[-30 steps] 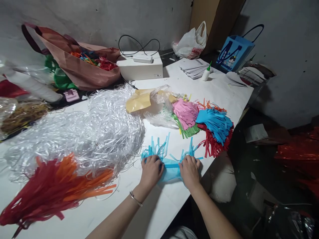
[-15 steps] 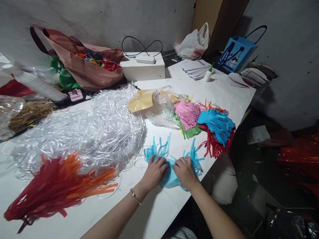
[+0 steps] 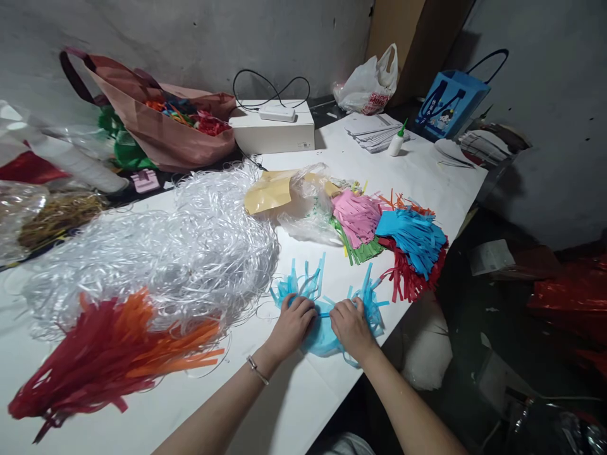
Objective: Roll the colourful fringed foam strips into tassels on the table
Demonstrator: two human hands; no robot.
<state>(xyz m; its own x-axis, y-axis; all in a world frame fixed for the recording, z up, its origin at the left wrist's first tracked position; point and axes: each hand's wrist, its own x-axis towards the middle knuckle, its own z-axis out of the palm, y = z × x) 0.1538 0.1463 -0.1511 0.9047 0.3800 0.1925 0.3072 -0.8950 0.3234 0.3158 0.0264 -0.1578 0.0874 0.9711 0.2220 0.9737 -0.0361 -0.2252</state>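
Observation:
A light blue fringed tissue paper (image 3: 321, 338) lies on the white table near its front edge, its cut strips fanning out at both ends. My left hand (image 3: 294, 321) has its fingers curled over the paper's left part, and a silver bracelet circles that wrist. Over the right part, my right hand (image 3: 349, 323) is closed on the paper in the same way. A narrow, darker blue rolled or folded band spans the gap between the hands. Both sets of fingertips are partly hidden by the knuckles.
White stringy strands (image 3: 190, 253) heap on the left, beside red and orange tissue tassels (image 3: 109, 354). Behind the hands lie pink (image 3: 356, 216) and blue tassels (image 3: 411, 235) and a clear plastic bag (image 3: 310, 208). A glue bottle (image 3: 396, 144) stands farther back.
My hands have drawn slightly apart, the left one shifting a little leftward. A straight, darker band of the blue paper now shows between them.

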